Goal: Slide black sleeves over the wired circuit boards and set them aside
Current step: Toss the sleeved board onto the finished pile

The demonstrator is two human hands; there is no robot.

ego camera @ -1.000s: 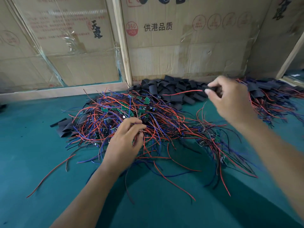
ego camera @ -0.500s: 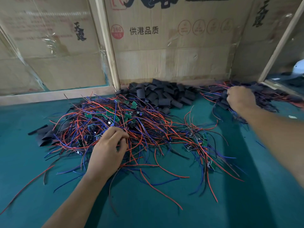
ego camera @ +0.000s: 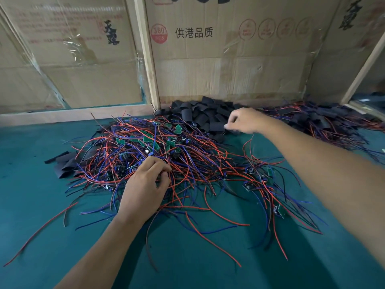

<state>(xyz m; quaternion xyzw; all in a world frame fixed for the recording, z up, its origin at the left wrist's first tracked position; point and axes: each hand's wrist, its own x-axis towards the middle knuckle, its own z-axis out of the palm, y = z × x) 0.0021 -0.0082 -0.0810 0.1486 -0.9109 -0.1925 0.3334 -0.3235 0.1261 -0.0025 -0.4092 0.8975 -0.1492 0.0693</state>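
**Desk:** On the green work surface (ego camera: 52, 236), what fills the frame?

**Photographer:** Behind it stand taped cardboard cartons (ego camera: 218, 65) printed with Chinese characters, with pale wooden framing (ego camera: 145, 59) between them. Next largest is the tangle of red, blue and dark wires (ego camera: 198, 170) spread across the middle of the surface, small green circuit boards (ego camera: 148, 139) scattered through it.

**Desk:** And the sleeves?

**Photographer:** A heap of black sleeves (ego camera: 204, 115) lies against the cartons, just behind the tangle. At far right is a separate pile of sleeved boards (ego camera: 325, 119), wires trailing out. A few flat black sleeve pieces (ego camera: 64, 163) sit at the tangle's left edge.

**Desk:** The hands?

**Photographer:** Left hand (ego camera: 143, 190) rests on the near side of the tangle, fingers curled, fingertips pinching among the wires; which wire or board, I cannot tell. Right hand (ego camera: 245, 120) reaches over the sleeve heap, thumb and forefinger drawn together at one black sleeve's edge.
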